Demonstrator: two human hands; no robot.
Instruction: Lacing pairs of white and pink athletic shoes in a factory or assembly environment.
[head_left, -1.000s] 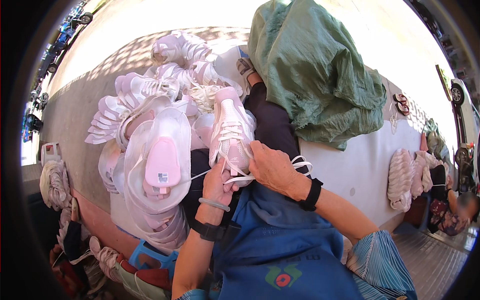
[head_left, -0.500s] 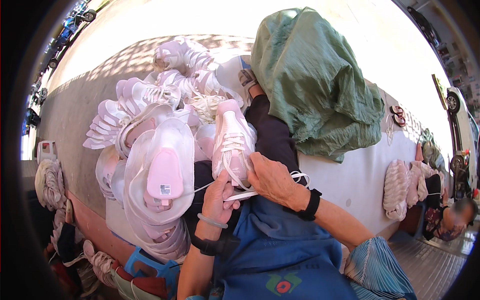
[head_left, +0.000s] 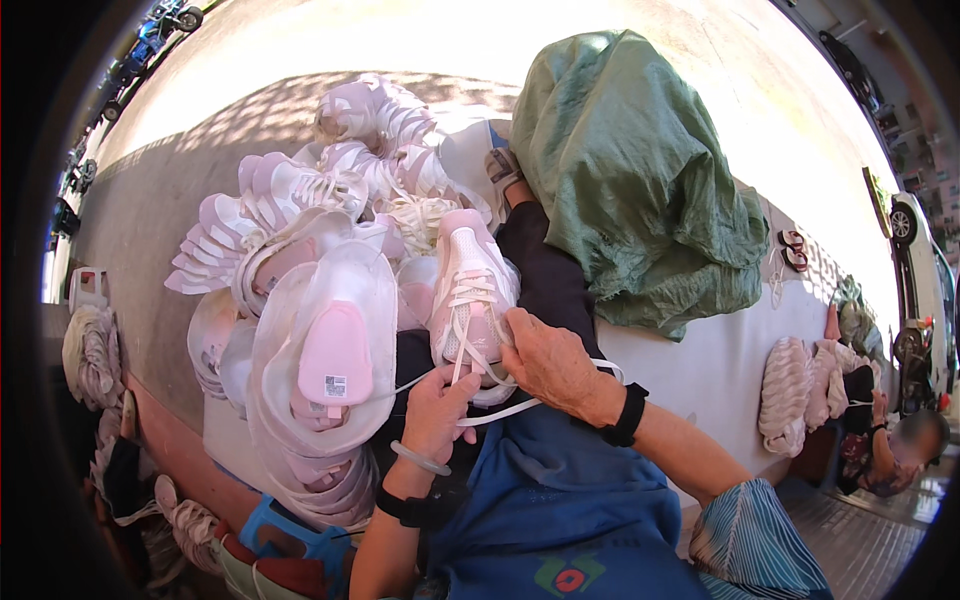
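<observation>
On my lap lies a pink and white shoe upper [head_left: 466,275], its toe pointing away and its white lace [head_left: 510,410] threaded in criss-cross rows. My left hand [head_left: 436,412] pinches the lace at the upper's near opening, thumb and forefinger together. My right hand [head_left: 560,367] grips the right edge of that opening, its fingertips partly hidden behind the upper. A loose loop of lace runs under my right hand and past its wrist. Directly left of the upper leans a stack of shoe uppers [head_left: 378,290] with a pink tongue on top.
More laced uppers [head_left: 375,165] pile up beyond the stack. A big green sack [head_left: 640,190] stands at the far right of my leg. Blue plastic stool parts [head_left: 290,530] show at lower left. At the right, another person [head_left: 905,450] sits by bundled uppers [head_left: 787,395].
My left hand has shifted slightly up and right at the upper's opening. The lace loop hangs wider around my right hand, which stays at the right edge.
</observation>
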